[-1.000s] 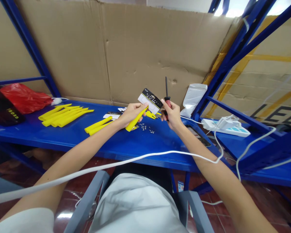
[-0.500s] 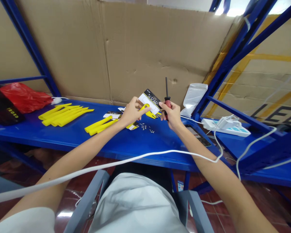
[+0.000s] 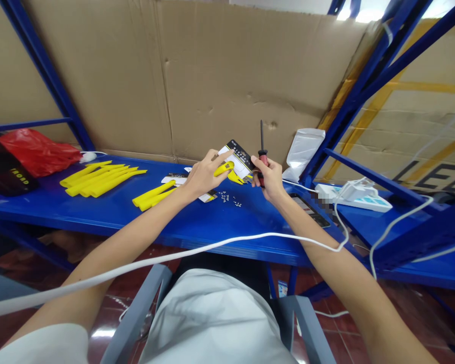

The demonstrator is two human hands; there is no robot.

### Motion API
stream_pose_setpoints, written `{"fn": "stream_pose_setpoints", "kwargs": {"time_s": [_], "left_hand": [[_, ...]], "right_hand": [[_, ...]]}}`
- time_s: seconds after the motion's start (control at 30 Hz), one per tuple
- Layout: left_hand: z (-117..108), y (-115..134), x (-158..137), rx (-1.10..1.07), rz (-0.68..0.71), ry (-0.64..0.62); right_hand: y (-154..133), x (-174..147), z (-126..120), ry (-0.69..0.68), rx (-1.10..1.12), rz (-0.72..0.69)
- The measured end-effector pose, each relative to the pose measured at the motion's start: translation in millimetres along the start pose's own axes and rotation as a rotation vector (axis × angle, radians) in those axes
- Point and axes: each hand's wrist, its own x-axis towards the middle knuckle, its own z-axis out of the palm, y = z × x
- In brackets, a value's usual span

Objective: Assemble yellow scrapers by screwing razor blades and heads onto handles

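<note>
Holding a yellow plastic handle close against a printed packaging card, above the middle of the glossy blue surface, toward its back edge; judged to be a step of handling both together. Pinching the handle between thumb and curled fingers of the left hand, with one finger stretched toward the card. Gripping a screwdriver in the closed right hand, shaft upward, while also nipping the card's edge with the thumb. Calls, most likely, for steadying the card and keeping the shaft clear of it. Flat and stiff-looking in the card; rounded, with a dark opening, at the handle's visible end. Smooth and tapering in the yellow tubes toward the surface's left edge. Scattered below the hands, toward the front edge: tiny metallic fasteners, too small to identify.
</note>
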Motion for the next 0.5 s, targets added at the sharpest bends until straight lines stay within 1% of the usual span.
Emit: {"fn": "stream_pose_setpoints", "kwargs": {"time_s": [0.07, 0.13, 0.23, 0.3, 0.4, 0.5], "left_hand": [[1, -1, 0, 0.024, -0.026, -0.015], [2, -1, 0, -0.001, -0.044, -0.029], [0, 3, 1, -0.100, -0.051, -0.033], [-3, 8, 2, -0.172, -0.091, -0.030], [-7, 19, 2, -0.330, -0.226, -0.052], [-9, 27, 3, -0.601, -0.324, -0.076]], "right_hand": [[-2, -1, 0, -0.035, 0.008, -0.016], [-4, -2, 1, -0.069, 0.012, -0.028], [-6, -3, 1, -0.109, 0.012, -0.040], [-7, -3, 2, -0.127, 0.003, -0.034], [-6, -1, 1, -0.119, -0.013, -0.014], [-1, 3, -1, -0.055, -0.027, -0.014]]}}
